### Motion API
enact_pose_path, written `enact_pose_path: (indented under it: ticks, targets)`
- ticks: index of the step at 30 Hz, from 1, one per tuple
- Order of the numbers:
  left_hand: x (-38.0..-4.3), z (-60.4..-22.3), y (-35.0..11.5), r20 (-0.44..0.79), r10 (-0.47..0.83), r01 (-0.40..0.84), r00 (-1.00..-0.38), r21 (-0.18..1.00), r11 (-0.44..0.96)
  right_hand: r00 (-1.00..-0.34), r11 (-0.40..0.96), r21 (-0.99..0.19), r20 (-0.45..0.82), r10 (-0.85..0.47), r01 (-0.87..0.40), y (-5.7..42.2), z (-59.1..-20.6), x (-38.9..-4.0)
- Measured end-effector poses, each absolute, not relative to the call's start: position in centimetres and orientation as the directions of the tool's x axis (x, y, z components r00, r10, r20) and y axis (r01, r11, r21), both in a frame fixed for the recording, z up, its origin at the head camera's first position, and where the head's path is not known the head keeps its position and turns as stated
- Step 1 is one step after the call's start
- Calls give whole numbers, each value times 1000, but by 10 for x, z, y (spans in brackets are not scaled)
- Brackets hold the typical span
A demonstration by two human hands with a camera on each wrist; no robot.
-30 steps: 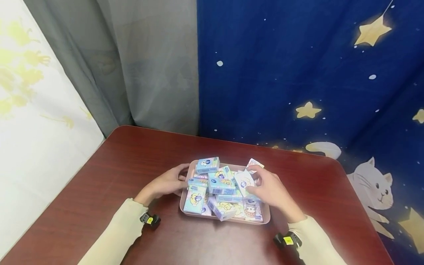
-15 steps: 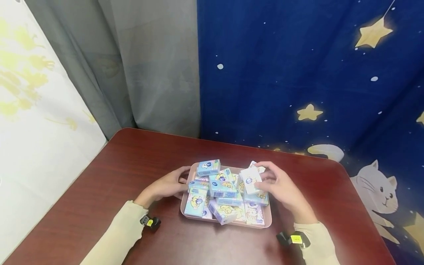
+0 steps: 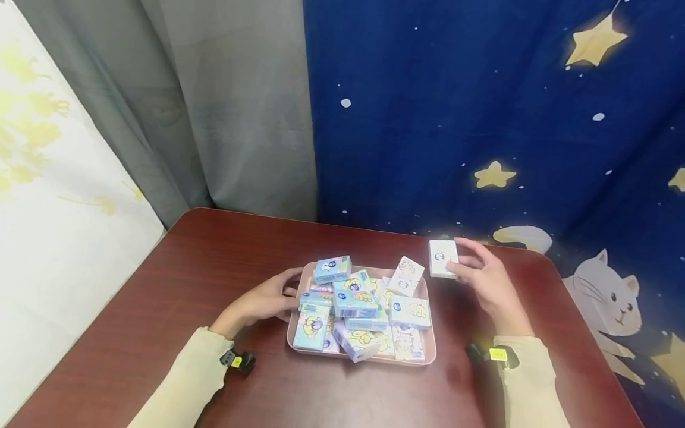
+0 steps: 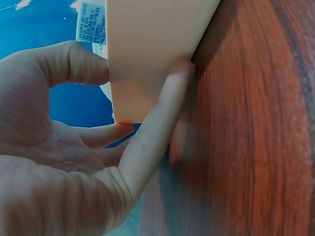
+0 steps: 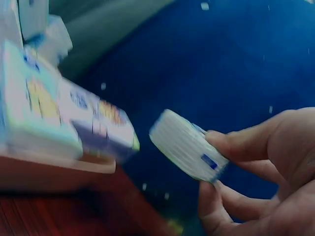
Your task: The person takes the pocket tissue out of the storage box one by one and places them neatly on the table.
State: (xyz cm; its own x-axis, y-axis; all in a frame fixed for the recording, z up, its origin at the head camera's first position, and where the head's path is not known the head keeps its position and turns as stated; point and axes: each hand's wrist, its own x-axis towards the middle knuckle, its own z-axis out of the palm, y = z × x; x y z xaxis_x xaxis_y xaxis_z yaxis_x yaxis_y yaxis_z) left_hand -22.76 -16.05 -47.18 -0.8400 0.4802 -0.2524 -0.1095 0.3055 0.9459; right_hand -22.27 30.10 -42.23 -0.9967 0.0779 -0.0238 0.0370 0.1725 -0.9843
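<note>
In the head view, a pink tray [image 3: 369, 358] is heaped with several small pastel tissue packs printed with cartoon animals, such as one with a barcode [image 3: 355, 304]. My left hand [image 3: 270, 295] holds the tray's left end. The left wrist view shows fingertips against the peach-coloured tray wall [image 4: 142, 44], at its rim and low on its outer side. To the right of the tray, my right hand [image 3: 484, 276] pinches a white tissue pack [image 3: 441, 259], raised off the pile. Thumb and fingers grip one end of that tissue pack [image 5: 184, 147] in the right wrist view.
The dark red wooden table [image 3: 160, 309] surrounds the tray. Behind it hang a grey curtain [image 3: 251, 107] and a blue star-patterned curtain [image 3: 407, 119]. One tissue pack [image 3: 407, 276] leans over the tray's far right rim.
My right hand has lifted the white tissue pack from the pile and carried it rightward, clear of the tray. The left hand stays at the tray's left end.
</note>
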Motion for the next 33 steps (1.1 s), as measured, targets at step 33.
enact_pose_path:
  ticks: [33]
  targets:
    - [-230, -467, -162, -286, 492, -135, -822, 938, 319, -966, 503, -840, -88, 242, 203, 321, -470, -250]
